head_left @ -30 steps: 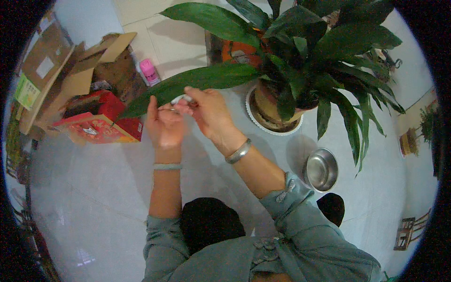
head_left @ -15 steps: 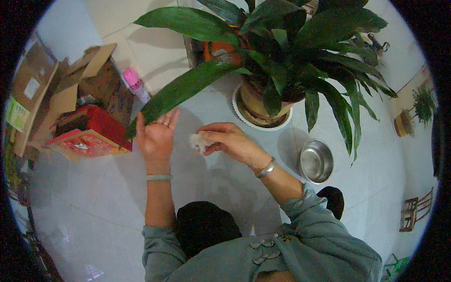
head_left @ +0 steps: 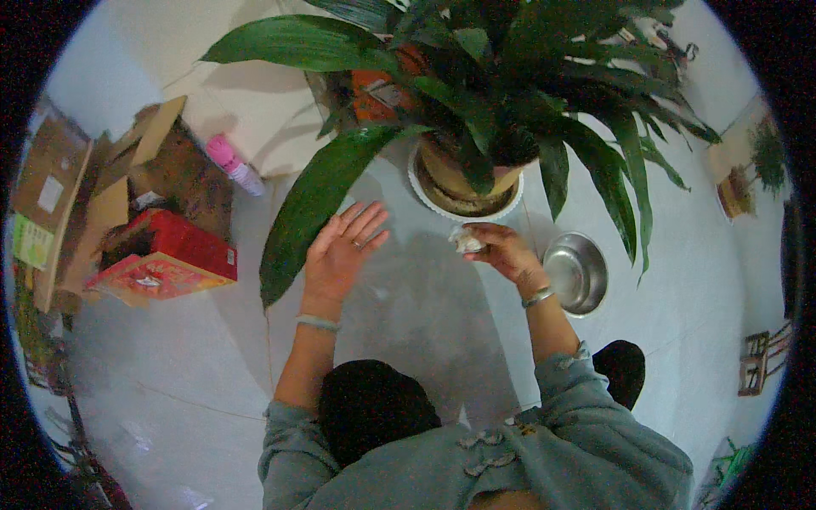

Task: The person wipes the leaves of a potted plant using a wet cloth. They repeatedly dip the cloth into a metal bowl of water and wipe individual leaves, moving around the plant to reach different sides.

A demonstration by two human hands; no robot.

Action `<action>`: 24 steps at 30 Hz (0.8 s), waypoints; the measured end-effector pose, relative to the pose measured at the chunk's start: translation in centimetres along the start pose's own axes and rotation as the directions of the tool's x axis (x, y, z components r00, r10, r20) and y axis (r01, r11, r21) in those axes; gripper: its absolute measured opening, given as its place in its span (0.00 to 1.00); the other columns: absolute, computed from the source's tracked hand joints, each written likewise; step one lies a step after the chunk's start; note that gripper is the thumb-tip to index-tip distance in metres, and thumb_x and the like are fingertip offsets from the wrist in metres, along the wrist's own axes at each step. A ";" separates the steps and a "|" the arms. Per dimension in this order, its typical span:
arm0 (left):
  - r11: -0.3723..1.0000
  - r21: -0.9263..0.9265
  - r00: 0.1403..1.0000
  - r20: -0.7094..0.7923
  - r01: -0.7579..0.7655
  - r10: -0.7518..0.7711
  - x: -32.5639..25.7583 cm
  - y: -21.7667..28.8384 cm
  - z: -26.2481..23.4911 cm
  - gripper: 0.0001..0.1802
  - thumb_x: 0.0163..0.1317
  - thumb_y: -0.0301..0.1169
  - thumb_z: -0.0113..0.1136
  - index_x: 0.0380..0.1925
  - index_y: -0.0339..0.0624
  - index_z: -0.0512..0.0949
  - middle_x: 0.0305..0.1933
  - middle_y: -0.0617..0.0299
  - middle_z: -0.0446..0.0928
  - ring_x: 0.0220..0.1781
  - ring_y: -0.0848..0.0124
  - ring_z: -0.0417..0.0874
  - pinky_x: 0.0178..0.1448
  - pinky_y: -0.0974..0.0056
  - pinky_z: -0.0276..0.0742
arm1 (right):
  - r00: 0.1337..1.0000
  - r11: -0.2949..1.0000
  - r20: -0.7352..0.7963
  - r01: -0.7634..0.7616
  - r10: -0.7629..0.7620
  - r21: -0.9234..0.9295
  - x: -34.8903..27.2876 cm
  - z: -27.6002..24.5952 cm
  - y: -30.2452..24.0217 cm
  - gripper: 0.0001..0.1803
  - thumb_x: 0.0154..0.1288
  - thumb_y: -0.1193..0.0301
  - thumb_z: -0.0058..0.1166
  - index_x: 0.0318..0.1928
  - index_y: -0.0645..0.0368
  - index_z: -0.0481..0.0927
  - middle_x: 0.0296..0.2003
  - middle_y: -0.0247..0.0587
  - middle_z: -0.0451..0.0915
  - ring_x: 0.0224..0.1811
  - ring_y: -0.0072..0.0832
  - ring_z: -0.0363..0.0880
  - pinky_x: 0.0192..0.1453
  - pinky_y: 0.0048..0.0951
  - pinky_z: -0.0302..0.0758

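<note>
Beside the potted plant, on the pale floor: a person crouches with both hands raised among the lower leaves.
Left hand (head_left: 340, 248): spread flat and open, fingers fanned, gripping nothing; it lies just beside the long drooping leaf (head_left: 319, 200), seemingly touching its edge, likely placed to support the blade from below.
Right hand (head_left: 501, 251): fingers curled shut around a small crumpled white cloth (head_left: 467, 242), bunched so a pad of it sticks out past the fingertips.
Cloth position: held in the air just in front of the pot's white saucer (head_left: 463, 200), apart from the long leaf and near the plant's base.
Pot (head_left: 472, 174): tan, standing upright in the saucer on the floor.
Metal bowl (head_left: 575, 272): on the floor just right of the right wrist, within easy reach; I cannot tell what it contains.
Red box (head_left: 166, 259): on the floor to the left, among open cardboard boxes (head_left: 93, 187).
Pink-capped bottle (head_left: 231, 163): lying tilted near the boxes.
</note>
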State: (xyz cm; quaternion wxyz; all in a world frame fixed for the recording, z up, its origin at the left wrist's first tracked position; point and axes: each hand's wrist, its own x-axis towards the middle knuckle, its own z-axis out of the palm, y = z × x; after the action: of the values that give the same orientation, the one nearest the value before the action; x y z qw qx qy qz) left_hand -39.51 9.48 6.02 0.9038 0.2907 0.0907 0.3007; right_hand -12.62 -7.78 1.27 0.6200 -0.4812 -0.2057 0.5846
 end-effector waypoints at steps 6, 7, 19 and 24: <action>0.908 0.325 0.930 0.162 0.265 -0.330 4.0 -3.5 2.1 0.26 0.71 0.42 0.43 0.62 0.34 0.66 0.65 0.43 0.68 0.66 0.52 0.69 0.67 0.51 0.66 | 0.946 0.969 -0.309 0.165 -0.103 0.184 -4.5 -14.8 0.5 0.19 0.64 0.69 0.54 0.54 0.64 0.77 0.47 0.43 0.81 0.50 0.33 0.79 0.49 0.35 0.81; 0.875 0.392 0.919 0.147 0.285 -0.365 4.7 -3.9 2.6 0.26 0.71 0.41 0.42 0.62 0.34 0.66 0.64 0.42 0.68 0.66 0.52 0.70 0.66 0.51 0.67 | 0.920 0.966 -0.347 0.233 -0.183 0.108 -6.0 -17.2 0.8 0.17 0.66 0.69 0.53 0.52 0.62 0.78 0.44 0.41 0.81 0.48 0.32 0.80 0.48 0.35 0.82; 0.627 0.585 0.768 0.011 0.514 -0.640 9.5 -7.9 8.8 0.23 0.71 0.37 0.46 0.60 0.32 0.68 0.59 0.43 0.73 0.57 0.55 0.79 0.60 0.55 0.74 | 0.827 0.411 -0.423 -0.262 -0.372 -0.873 -6.8 -28.9 12.1 0.16 0.56 0.70 0.54 0.44 0.65 0.79 0.44 0.47 0.81 0.51 0.43 0.77 0.53 0.40 0.76; 0.535 0.667 0.686 0.047 0.519 -0.726 11.7 -9.8 11.5 0.22 0.70 0.36 0.48 0.58 0.33 0.71 0.57 0.44 0.75 0.56 0.55 0.79 0.59 0.55 0.75 | 0.688 0.068 -0.437 -0.494 -0.579 -0.867 -8.0 -28.1 12.2 0.15 0.56 0.71 0.52 0.43 0.66 0.78 0.44 0.52 0.79 0.55 0.46 0.73 0.57 0.42 0.73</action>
State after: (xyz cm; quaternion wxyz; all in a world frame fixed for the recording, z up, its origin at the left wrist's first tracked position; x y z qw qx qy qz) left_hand -21.42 4.65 9.79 0.8087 0.5546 0.1331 -0.1438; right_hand 2.02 -26.92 -19.22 0.1549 -0.9419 -0.2980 0.0091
